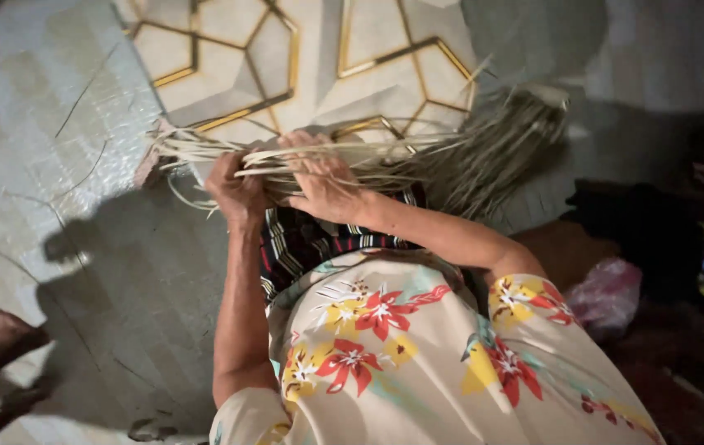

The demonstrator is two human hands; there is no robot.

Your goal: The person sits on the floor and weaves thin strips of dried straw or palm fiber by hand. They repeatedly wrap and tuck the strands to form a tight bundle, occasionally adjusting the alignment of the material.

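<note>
A bundle of long pale dried strips [451, 152], like palm leaf or straw, lies across my lap, its ends fanning out to the left and right. My left hand [237, 191] grips the bundle from below near its left part. My right hand [323, 183] rests on top of the strips, fingers spread over and among them. A dark striped cloth [302, 243] covers my lap under the bundle. I wear a cream blouse with red and yellow flowers [385, 346].
Tiled floor with gold geometric lines [286, 58] lies ahead, with loose thin strands [80, 99] scattered on it at the left. A pink plastic bag [607, 292] and dark objects sit at the right. Another person's foot [2, 330] shows at the lower left.
</note>
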